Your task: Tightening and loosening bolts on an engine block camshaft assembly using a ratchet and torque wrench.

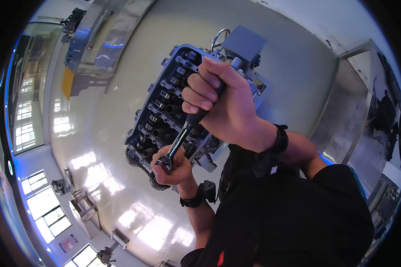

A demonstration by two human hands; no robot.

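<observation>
Ratchet wrench (179, 139) in the middle of the frame, we had it slanting over the open engine (165, 95), its black handle (195, 117) toward the upper right. Our right hand (225, 100) was wrapped firmly round that handle, and our left hand (173, 165) was curled about the ratchet head (165, 163), just right of the chain (132, 158) at the engine's lower left. We could not tell whether a socket was fitted or seated on anything. If the head was poorly seated, a hard pull could, we judged, have slipped it loose and driven our knuckles into the metal edges. Our left fingers, so close to the head, might have been pinched, and a loosened grip could have let the tool fall among the exposed camshaft lobes.
</observation>
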